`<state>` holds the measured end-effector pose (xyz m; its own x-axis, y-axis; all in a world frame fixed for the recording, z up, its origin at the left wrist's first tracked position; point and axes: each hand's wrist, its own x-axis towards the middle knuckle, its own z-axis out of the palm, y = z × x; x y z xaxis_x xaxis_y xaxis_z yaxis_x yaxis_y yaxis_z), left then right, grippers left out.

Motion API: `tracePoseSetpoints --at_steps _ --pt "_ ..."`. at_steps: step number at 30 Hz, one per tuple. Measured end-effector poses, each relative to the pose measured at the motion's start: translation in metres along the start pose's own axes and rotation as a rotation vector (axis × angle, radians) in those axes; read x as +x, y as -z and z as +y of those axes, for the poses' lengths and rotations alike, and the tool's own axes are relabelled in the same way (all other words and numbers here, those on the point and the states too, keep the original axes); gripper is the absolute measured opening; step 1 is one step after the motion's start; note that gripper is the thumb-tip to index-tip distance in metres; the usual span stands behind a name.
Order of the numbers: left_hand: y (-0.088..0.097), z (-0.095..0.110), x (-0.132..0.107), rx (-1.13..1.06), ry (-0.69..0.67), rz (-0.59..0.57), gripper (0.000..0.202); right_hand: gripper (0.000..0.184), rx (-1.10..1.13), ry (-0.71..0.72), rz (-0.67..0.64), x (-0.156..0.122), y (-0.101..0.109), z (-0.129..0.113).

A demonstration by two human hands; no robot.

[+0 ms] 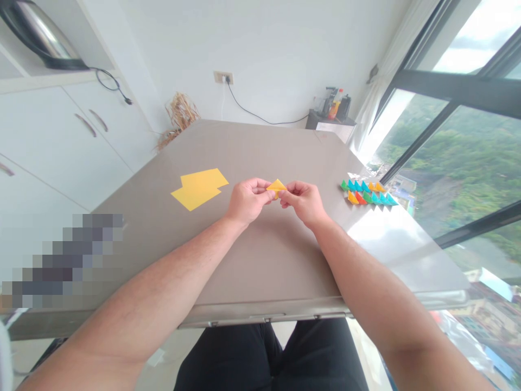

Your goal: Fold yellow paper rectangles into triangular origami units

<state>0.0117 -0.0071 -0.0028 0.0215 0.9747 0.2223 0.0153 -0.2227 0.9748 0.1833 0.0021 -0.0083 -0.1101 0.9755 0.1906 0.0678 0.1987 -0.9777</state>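
Observation:
Between my two hands, over the middle of the table, is a small folded piece of yellow paper (277, 186) with a pointed top. My left hand (251, 200) pinches its left corner between thumb and fingers. On the other side, my right hand (302, 200) grips the right corner the same way. Flat yellow paper sheets (199, 189) lie overlapping to the left of my left hand. Off to the right stand two rows of small folded paper boats (368, 193) in green, blue, orange and red.
The grey-brown table (260, 260) runs close to my lap. Windows (439, 141) border its right side, white cabinets (61, 136) its left. Beyond the far edge, a small cabinet (331, 126) holds bottles, and dried stalks (179, 117) stand at the far left corner.

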Motion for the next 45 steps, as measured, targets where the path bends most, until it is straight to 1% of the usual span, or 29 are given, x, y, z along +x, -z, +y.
tracePoseSetpoints --at_steps 5,9,11,14,16,20,22,26,29,31,34,36,37,39,41,42,43,45 --pt "-0.001 0.001 -0.001 -0.015 -0.015 -0.006 0.026 0.026 0.044 -0.012 -0.011 0.001 0.000 0.001" --pt "-0.002 0.002 -0.001 -0.019 -0.014 -0.010 0.026 0.024 0.073 -0.010 -0.011 0.000 0.000 -0.001" --pt "-0.003 0.002 -0.002 -0.026 0.010 -0.019 0.027 0.022 0.081 -0.009 -0.002 0.000 0.000 -0.002" --pt "-0.004 0.001 -0.002 -0.028 0.048 -0.052 0.026 0.018 0.062 -0.014 0.022 -0.001 -0.001 -0.003" --pt "-0.004 -0.001 -0.001 -0.011 0.039 -0.059 0.025 0.017 0.022 -0.014 0.023 -0.002 -0.002 -0.004" --pt "-0.001 -0.003 0.001 0.053 -0.023 -0.025 0.022 0.018 -0.063 -0.003 -0.005 -0.005 -0.005 -0.006" --pt "-0.001 -0.003 0.001 0.088 -0.033 -0.020 0.021 0.021 -0.101 0.011 -0.002 -0.007 -0.005 -0.007" --pt "-0.003 -0.003 0.001 0.106 -0.015 -0.017 0.021 0.024 -0.132 0.061 0.018 -0.005 -0.003 -0.006" --pt "-0.005 -0.008 0.003 0.092 0.020 0.011 0.022 0.023 -0.135 0.033 0.021 -0.002 -0.004 -0.002" --pt "-0.005 -0.013 0.005 0.102 0.031 0.054 0.022 0.020 -0.153 0.018 0.061 -0.001 -0.007 0.001" --pt "-0.003 -0.019 0.009 0.174 -0.021 0.163 0.022 0.024 -0.190 0.065 0.159 -0.002 -0.012 0.003" --pt "-0.002 -0.019 0.008 0.241 -0.080 0.190 0.019 0.028 -0.218 0.087 0.159 -0.004 -0.015 0.002" --pt "-0.002 -0.018 0.007 0.270 -0.113 0.171 0.016 0.030 -0.234 0.090 0.143 -0.005 -0.015 0.002" --pt "-0.004 -0.015 0.004 0.314 -0.186 0.094 0.012 0.030 -0.261 0.105 0.123 -0.005 -0.015 0.001" --pt "-0.007 -0.012 0.000 0.347 -0.260 0.014 0.011 0.028 -0.269 0.122 0.137 -0.004 -0.013 0.001" --pt "-0.009 -0.011 -0.001 0.356 -0.283 -0.001 0.011 0.025 -0.264 0.119 0.146 -0.003 -0.012 0.002" --pt "-0.009 -0.011 -0.002 0.356 -0.290 0.011 0.009 0.022 -0.253 0.106 0.154 -0.002 -0.010 0.002" --pt "-0.009 -0.010 0.000 0.313 -0.257 0.093 0.010 0.018 -0.222 0.065 0.155 0.000 -0.008 0.002"
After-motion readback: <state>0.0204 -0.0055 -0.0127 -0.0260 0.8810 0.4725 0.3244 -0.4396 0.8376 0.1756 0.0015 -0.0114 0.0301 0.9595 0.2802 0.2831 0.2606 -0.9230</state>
